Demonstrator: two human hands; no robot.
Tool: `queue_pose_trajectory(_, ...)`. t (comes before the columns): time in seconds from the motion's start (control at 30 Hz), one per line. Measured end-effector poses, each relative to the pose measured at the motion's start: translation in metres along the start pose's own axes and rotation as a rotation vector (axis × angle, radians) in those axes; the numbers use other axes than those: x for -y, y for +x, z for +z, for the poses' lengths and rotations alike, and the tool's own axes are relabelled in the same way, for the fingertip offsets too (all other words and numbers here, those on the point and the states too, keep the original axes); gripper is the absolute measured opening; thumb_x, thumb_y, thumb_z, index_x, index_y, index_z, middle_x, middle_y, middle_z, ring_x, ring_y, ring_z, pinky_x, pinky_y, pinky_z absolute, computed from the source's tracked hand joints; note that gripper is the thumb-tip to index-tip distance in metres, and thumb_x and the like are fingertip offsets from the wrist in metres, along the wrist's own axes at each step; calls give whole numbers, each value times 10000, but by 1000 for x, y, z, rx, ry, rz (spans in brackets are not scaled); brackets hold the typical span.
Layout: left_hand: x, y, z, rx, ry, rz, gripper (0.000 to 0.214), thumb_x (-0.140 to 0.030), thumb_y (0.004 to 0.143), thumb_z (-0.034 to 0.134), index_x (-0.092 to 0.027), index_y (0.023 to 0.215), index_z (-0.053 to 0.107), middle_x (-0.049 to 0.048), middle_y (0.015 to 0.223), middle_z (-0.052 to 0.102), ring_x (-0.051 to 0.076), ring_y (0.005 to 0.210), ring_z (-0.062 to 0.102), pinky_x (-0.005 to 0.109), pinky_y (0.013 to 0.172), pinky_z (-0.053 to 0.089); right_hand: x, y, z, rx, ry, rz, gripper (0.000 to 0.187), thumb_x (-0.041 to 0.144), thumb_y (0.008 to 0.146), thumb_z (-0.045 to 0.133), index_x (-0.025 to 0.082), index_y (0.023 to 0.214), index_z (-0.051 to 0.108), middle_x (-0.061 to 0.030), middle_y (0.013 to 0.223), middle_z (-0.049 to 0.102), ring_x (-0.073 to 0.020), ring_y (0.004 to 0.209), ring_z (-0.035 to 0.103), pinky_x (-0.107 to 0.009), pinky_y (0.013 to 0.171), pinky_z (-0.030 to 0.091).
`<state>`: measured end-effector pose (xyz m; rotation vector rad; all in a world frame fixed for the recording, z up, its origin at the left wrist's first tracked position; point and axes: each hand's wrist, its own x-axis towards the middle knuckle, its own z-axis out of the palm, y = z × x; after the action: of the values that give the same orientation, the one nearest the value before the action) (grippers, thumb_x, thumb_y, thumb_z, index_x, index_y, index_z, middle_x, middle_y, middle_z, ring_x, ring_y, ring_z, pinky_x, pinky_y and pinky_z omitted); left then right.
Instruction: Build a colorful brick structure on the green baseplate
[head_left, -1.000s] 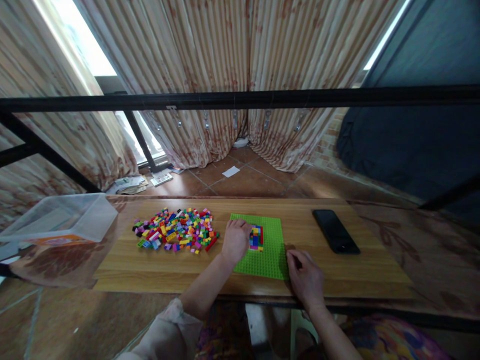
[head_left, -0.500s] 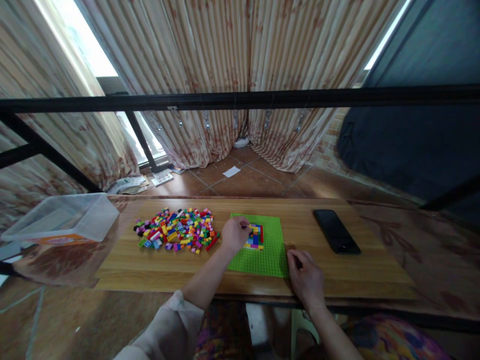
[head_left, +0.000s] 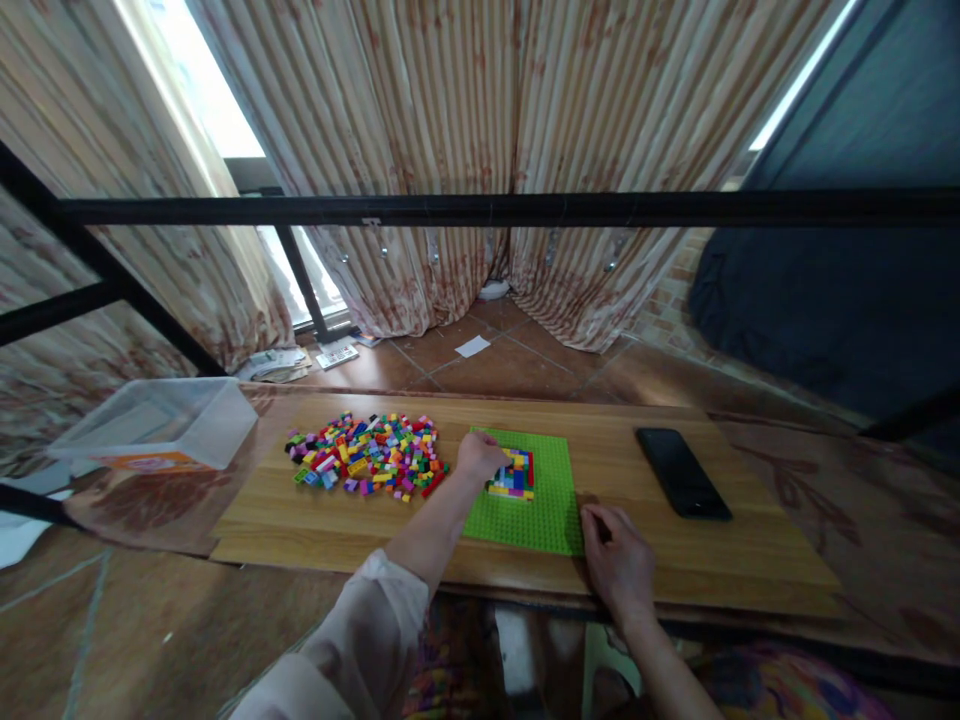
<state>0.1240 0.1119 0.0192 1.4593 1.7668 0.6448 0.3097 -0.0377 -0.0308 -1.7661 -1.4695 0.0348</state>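
My left hand [head_left: 481,458] is over the upper left part of a green baseplate [head_left: 525,527]. Its fingers are pinched together at the left side of a patch of colourful toy bricks [head_left: 519,477] fixed to the plate. Whatever lies between the fingertips is hidden. Loosely curled, my right hand [head_left: 621,558] rests on the table beside the plate's lower right edge, with no object visible in it. Left of the plate, a pile of loose toy bricks [head_left: 367,452] in many colours lies spread out.
The wooden table [head_left: 315,535] carries a black phone [head_left: 682,472] on the right. A clear plastic bin [head_left: 161,425] with an orange label stands at the left end. Beyond the table run a black metal rail [head_left: 450,210] and striped curtains [head_left: 442,100].
The whole view has shifted, so the scene sits slightly farther right. My left hand stays at the brick patch, its fingers slightly flatter over it. My right hand keeps its place by the plate.
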Motion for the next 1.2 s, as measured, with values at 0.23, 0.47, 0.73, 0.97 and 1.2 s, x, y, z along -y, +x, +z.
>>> queue_pose_trajectory(0.23, 13, -21, -4, -53, -181, 83, 248, -170, 681, 717, -136, 923, 680, 40, 829, 704, 138, 733, 638, 228, 686, 491, -4, 0, 2, 3, 17, -18, 374, 463, 914, 440, 170, 883, 669, -94, 873, 681, -206, 794, 629, -317, 735, 470)
queue_pose_trajectory(0.47, 40, -70, -12, -94, -225, 208, 332, -97, 774, 573, -129, 1102, 612, 105, 1070, 634, 151, 852, 617, 289, 818, 492, -4, -1, 1, 26, 31, 12, 402, 516, 896, 449, 178, 882, 665, -91, 899, 674, -196, 754, 623, -312, 710, 473)
queue_pose_trajectory(0.73, 76, -107, -46, -141, -135, 327, 287, -89, 802, 497, -192, 1045, 610, 57, 985, 622, 151, 861, 601, 283, 782, 490, -2, -3, -2, 103, -33, -44, 444, 606, 822, 521, 200, 918, 675, -88, 989, 668, -208, 770, 625, -330, 692, 483)
queue_pose_trajectory(0.97, 110, -108, -95, -287, -32, 271, 213, -139, 824, 482, -182, 985, 614, 51, 940, 613, 161, 840, 594, 299, 780, 485, -9, -2, -2, 161, -44, -104, 441, 604, 848, 478, 233, 922, 704, -75, 1034, 651, -225, 893, 625, -359, 791, 485)
queue_pose_trajectory(1.2, 119, -96, -104, -290, 1, 222, 222, -121, 800, 509, -180, 979, 626, 49, 981, 612, 144, 815, 606, 284, 786, 488, -10, -5, -5, 184, 2, -127, 462, 603, 866, 450, 222, 902, 708, -84, 1028, 636, -229, 907, 622, -375, 820, 484)
